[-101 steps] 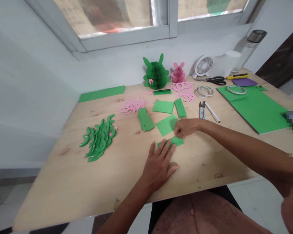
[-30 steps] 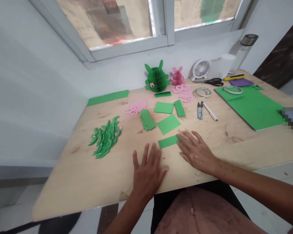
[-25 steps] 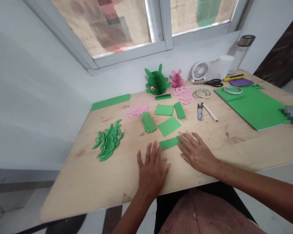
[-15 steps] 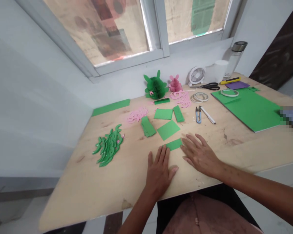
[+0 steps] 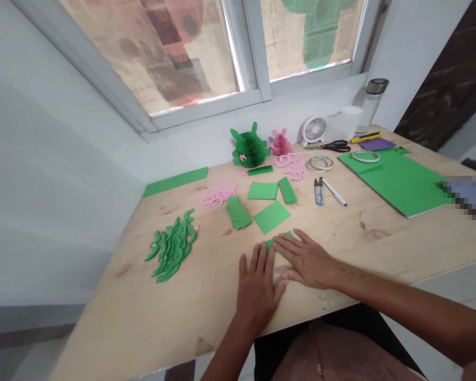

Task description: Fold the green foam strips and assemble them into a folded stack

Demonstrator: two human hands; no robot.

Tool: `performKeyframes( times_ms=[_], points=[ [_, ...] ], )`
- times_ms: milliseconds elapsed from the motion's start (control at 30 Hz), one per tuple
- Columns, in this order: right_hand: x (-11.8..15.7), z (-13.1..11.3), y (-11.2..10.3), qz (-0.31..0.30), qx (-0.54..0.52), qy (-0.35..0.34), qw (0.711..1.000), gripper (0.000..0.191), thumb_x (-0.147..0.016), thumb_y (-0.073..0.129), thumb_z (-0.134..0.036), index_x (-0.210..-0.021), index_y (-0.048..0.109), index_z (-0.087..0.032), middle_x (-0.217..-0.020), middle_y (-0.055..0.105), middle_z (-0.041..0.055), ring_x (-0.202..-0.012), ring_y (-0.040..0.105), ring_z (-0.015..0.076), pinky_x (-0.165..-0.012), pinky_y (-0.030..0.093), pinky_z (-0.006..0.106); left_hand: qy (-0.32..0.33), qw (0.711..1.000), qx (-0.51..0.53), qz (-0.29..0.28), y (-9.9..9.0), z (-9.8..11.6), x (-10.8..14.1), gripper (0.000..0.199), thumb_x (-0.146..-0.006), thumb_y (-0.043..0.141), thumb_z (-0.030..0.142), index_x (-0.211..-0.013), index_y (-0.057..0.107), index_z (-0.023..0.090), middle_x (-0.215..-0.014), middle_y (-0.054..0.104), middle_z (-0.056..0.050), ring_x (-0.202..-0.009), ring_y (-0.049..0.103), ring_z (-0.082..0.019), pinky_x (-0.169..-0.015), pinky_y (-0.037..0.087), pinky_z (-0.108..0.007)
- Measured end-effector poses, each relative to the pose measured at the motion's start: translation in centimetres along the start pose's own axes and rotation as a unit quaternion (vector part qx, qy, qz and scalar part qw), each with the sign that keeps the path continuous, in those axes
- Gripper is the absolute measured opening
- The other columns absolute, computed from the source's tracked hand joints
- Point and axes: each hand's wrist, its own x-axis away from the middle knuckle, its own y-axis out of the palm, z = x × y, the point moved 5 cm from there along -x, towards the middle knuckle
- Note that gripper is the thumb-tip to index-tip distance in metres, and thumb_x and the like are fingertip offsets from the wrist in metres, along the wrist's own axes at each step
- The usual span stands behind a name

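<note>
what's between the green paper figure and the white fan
A pink paper figure stands between them, as the head view shows.

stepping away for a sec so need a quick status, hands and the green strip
Left hand open, fingertips on green strip. Right hand open, fingers over strip, mostly covering it. Nearest green sheet just beyond, nothing on top.
</note>
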Motion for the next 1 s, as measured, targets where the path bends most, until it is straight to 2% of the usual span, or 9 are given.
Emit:
performKeyframes(
  times_ms=[167, 300, 400, 500, 633, 767, 867, 1000],
  points=[
    [2.1, 2.1, -0.7, 0.011, 0.048, 0.060, 0.997, 0.059, -0.090, 0.034, -0.048, -0.137, 0.033, -0.013, -0.140, 0.039, 0.0122, -0.129, 0.031, 0.0257, -0.106, 0.015, 0.049, -0.007, 0.999, 0.033, 0.009, -0.4, 0.0, 0.0, 0.055, -0.085, 0.039, 0.046, -0.131, 0.043, 0.016, -0.141, 0.037, -0.012, -0.131, 0.027, -0.029, -0.102, 0.024, -0.050],
    [2.9, 2.6, -1.5, 0.042, 0.079, 0.105, 0.991, 0.053, -0.091, 0.036, -0.042, -0.134, 0.039, -0.011, -0.133, 0.047, 0.0139, -0.126, 0.035, 0.0296, -0.103, 0.021, 0.052, -0.016, 0.997, 0.072, 0.036, -1.1, -0.3, 0.0, 0.047, -0.086, 0.042, 0.037, -0.128, 0.045, 0.017, -0.134, 0.046, -0.012, -0.125, 0.036, -0.028, -0.100, 0.030, -0.048],
    [3.1, 2.5, -1.9, 0.067, 0.081, 0.109, 0.989, 0.047, -0.091, 0.038, -0.036, -0.133, 0.041, -0.014, -0.129, 0.052, 0.0127, -0.123, 0.039, 0.0285, -0.101, 0.025, 0.050, -0.011, 0.993, 0.099, 0.059, -1.4, -0.5, -0.3, 0.038, -0.086, 0.045, 0.029, -0.122, 0.050, 0.016, -0.121, 0.056, -0.012, -0.113, 0.046, -0.026, -0.095, 0.037, -0.044],
    [3.2, 2.7, -2.2, 0.096, 0.076, 0.103, 0.987, 0.044, -0.090, 0.041, -0.031, -0.131, 0.044, -0.016, -0.126, 0.054, 0.0118, -0.120, 0.042, 0.0270, -0.100, 0.028, 0.049, 0.022, 0.993, 0.088, 0.069, -1.4, -0.6, -0.8, 0.027, -0.086, 0.046, 0.023, -0.110, 0.055, 0.016, -0.109, 0.061, -0.010, -0.101, 0.053, -0.024, -0.087, 0.044, -0.041],
    [3.5, 3.1, -2.2, 0.129, 0.066, 0.104, 0.984, 0.041, -0.088, 0.043, -0.027, -0.127, 0.048, -0.015, -0.122, 0.057, 0.0119, -0.117, 0.045, 0.0260, -0.098, 0.031, 0.046, 0.075, 0.996, 0.037, 0.032, -1.2, -0.5, -1.7, 0.018, -0.083, 0.047, 0.013, -0.098, 0.057, 0.014, -0.093, 0.062, -0.009, -0.090, 0.057, -0.023, -0.075, 0.049, -0.036],
    [3.6, 3.3, -2.2, 0.155, 0.055, 0.105, 0.981, 0.038, -0.087, 0.044, -0.024, -0.123, 0.051, -0.014, -0.119, 0.059, 0.0112, -0.114, 0.047, 0.0254, -0.096, 0.033, 0.044, 0.092, 0.996, 0.003, -0.015, -1.1, -0.4, -2.3, 0.011, -0.080, 0.047, 0.009, -0.083, 0.056, 0.015, -0.082, 0.060, -0.008, -0.077, 0.057, -0.021, -0.062, 0.049, -0.034],
    [3.7, 3.4, -2.3, 0.174, 0.046, 0.103, 0.978, 0.037, -0.086, 0.044, -0.023, -0.121, 0.052, -0.014, -0.116, 0.061, 0.0110, -0.112, 0.049, 0.0249, -0.094, 0.035, 0.043, 0.078, 0.997, -0.011, -0.023, -1.3, -0.3, -2.5, 0.012, -0.078, 0.047, 0.006, -0.076, 0.054, 0.015, -0.078, 0.060, -0.007, -0.071, 0.057, -0.021, -0.058, 0.048, -0.032],
    [3.9, 3.6, -2.3, 0.196, 0.030, 0.107, 0.974, 0.035, -0.086, 0.043, -0.021, -0.119, 0.054, -0.014, -0.112, 0.063, 0.0101, -0.110, 0.051, 0.0237, -0.092, 0.036, 0.041, 0.030, 0.999, -0.022, -0.005, -1.7, -0.6, -2.3, 0.014, -0.076, 0.046, 0.004, -0.073, 0.055, 0.016, -0.072, 0.061, -0.005, -0.064, 0.057, -0.019, -0.054, 0.045, -0.030]
  ],
)
